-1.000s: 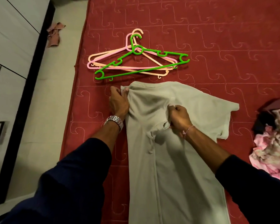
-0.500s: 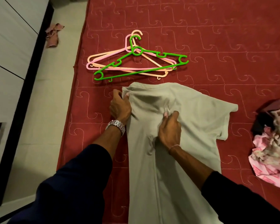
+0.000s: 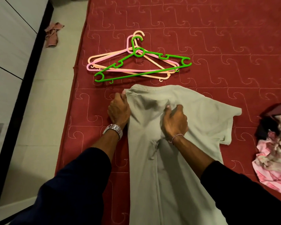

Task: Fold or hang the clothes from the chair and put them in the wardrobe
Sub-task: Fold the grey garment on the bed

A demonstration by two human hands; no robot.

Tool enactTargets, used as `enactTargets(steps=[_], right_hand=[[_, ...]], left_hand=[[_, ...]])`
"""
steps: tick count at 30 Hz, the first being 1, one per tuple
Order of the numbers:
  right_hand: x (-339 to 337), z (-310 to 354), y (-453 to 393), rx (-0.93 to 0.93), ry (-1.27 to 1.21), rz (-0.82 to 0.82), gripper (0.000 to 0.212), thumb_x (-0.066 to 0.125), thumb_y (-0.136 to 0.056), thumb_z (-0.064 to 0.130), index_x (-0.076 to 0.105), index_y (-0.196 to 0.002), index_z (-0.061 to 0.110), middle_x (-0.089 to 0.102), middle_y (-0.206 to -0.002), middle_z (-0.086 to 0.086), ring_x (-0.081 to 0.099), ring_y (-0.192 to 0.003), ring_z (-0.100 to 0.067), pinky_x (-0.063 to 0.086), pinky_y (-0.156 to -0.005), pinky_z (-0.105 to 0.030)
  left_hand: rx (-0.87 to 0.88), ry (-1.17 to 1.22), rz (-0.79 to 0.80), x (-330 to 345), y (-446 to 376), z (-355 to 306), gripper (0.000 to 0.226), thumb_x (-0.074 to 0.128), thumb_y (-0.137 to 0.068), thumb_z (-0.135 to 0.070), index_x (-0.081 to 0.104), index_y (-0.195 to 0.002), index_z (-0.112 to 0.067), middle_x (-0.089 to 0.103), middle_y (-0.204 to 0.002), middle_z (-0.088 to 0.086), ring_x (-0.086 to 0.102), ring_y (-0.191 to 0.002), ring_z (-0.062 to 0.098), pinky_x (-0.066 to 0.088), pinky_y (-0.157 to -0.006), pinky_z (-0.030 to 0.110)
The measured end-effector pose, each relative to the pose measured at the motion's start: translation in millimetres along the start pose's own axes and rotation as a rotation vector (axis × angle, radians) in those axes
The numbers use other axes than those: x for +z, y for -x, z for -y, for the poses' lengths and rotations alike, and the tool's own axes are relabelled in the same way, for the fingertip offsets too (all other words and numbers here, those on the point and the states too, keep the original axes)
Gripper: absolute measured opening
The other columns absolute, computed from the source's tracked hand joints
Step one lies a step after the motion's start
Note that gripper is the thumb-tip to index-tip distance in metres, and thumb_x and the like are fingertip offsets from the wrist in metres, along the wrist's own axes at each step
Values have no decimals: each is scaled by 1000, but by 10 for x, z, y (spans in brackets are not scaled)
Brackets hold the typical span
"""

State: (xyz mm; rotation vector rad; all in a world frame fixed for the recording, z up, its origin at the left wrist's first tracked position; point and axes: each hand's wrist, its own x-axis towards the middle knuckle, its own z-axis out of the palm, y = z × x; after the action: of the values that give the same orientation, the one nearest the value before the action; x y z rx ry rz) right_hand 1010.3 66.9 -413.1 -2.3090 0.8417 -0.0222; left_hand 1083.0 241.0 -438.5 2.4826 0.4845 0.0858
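Surface: red quilted bedspread (image 3: 217, 38) with a stitched pattern, pale floor (image 3: 39, 127) along its left edge
Landmark: grey-green t-shirt (image 3: 193, 124) — laid flat on the bedspread, its left side folded over onto the body, the right sleeve spread out
Right hand: right hand (image 3: 174, 122) sits on the t-shirt's middle, fingers curled and pinching a bunch of the folded cloth
Left hand: left hand (image 3: 118, 109) at the t-shirt's left folded edge near the collar, fingers gripping that edge; a metal watch (image 3: 113, 129) on the wrist
Right of the t-shirt: heap of pink and dark clothes (image 3: 276, 143), apart from the sleeve
Beyond the t-shirt: green hanger (image 3: 141, 65) lying over a pink hanger (image 3: 128, 46) and a peach hanger (image 3: 152, 62) — near the collar, not touching it
Far left of the t-shirt: wardrobe (image 3: 10, 46) past the floor, a pinkish rag (image 3: 53, 34) on the floor by it
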Motion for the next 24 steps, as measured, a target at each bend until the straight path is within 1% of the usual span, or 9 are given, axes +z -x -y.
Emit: enactTargets(steps=[4, 7, 10, 13, 16, 18, 20, 22, 24], right_hand=[[13, -111, -36, 4, -10, -91, 32, 35, -106, 41, 42, -103, 10, 68, -86, -17, 62, -77, -43, 50, -65, -46], [30, -186, -18, -54, 13, -117, 33, 35, -106, 42, 44, -103, 10, 67, -82, -19, 61, -74, -44, 51, -64, -48], [39, -212, -46, -88, 42, -95, 37, 35, -105, 46, 46, -103, 11, 67, -83, -21, 59, -78, -46, 44, -61, -43], [8, -229, -70, -91, 33, -37, 40, 38, -104, 49, 47, -107, 10, 68, -89, -21, 60, -83, -46, 38, -60, -40], [-15, -215, 15, -39, -1, 6, 45, 44, -100, 53, 46, -114, 10, 69, -95, -15, 63, -88, -41, 43, -66, -40], [13, -183, 120, -12, 23, 1, 45, 46, -99, 55, 43, -113, 12, 68, -93, -10, 64, -88, -37, 40, -66, -37], [45, -170, 204, -82, 78, -39, 39, 45, -101, 48, 42, -112, 11, 70, -95, -11, 66, -87, -38, 44, -65, -38], [60, -195, 211, -234, 158, -72, 28, 44, -104, 37, 45, -112, 10, 71, -95, -15, 66, -81, -43, 42, -60, -39], [33, -239, 156, -344, 225, -71, 22, 40, -105, 31, 45, -113, 11, 71, -93, -17, 65, -75, -46, 40, -57, -39]], left_hand=[[-44, 15, -22, 19, -8, -5, 41, 44, -102, -53, 60, -101, -15, 70, -99, 12, 65, -93, 35, 34, -70, 34], [-44, 81, -61, 26, -34, 1, 31, 51, -101, -49, 60, -102, -19, 72, -98, 5, 67, -92, 32, 32, -66, 30], [-12, 101, -77, 22, -25, -7, 33, 53, -99, -51, 60, -104, -20, 73, -97, 3, 68, -90, 30, 36, -66, 30], [-17, 84, -113, -13, 84, -57, 39, 59, -96, -49, 53, -111, -13, 67, -105, 9, 63, -95, 30, 47, -71, 38], [229, -87, -240, 35, 482, -118, 27, 60, -97, -28, 53, -112, -7, 57, -111, 14, 52, -98, 27, 46, -81, 36], [427, -148, -176, 141, 849, -120, 20, 53, -97, -14, 55, -115, -4, 56, -114, 16, 52, -101, 28, 48, -84, 38], [495, -160, -28, 242, 1112, -40, 31, 44, -101, -14, 54, -127, -2, 54, -128, 19, 51, -117, 32, 47, -97, 44], [520, -172, 80, 283, 1201, 82, 42, 38, -106, -23, 47, -141, -3, 45, -147, 20, 39, -139, 33, 36, -114, 47], [535, -161, 151, 273, 1172, 141, 51, 33, -107, -33, 37, -152, -10, 30, -160, 15, 22, -151, 27, 20, -123, 45]])
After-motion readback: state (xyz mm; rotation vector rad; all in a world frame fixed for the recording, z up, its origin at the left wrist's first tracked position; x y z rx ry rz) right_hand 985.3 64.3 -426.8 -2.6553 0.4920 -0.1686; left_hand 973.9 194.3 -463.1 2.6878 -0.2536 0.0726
